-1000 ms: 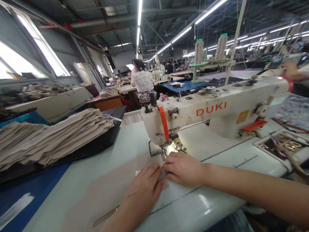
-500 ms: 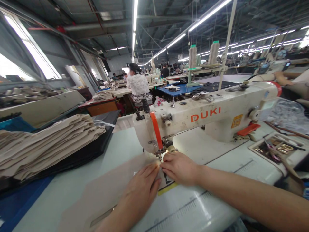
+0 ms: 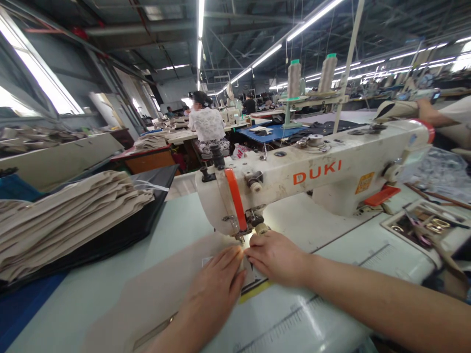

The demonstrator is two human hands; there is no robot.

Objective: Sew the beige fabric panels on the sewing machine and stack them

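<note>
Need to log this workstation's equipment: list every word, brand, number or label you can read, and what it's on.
"DUKI": orange letters on the arm of the off-white sewing machine.
Yellow sticker on that arm: print too small to read.
Printed ruler scale on the pale green table: tick marks only, no legible numbers.

1 head camera looks forward and down, close over the sewing machine (image 3: 294, 181).

beige fabric piece (image 3: 162, 289) lies flat on the table (image 3: 180, 220), its edge beneath the sewing machine head (image 3: 217, 206).
</note>
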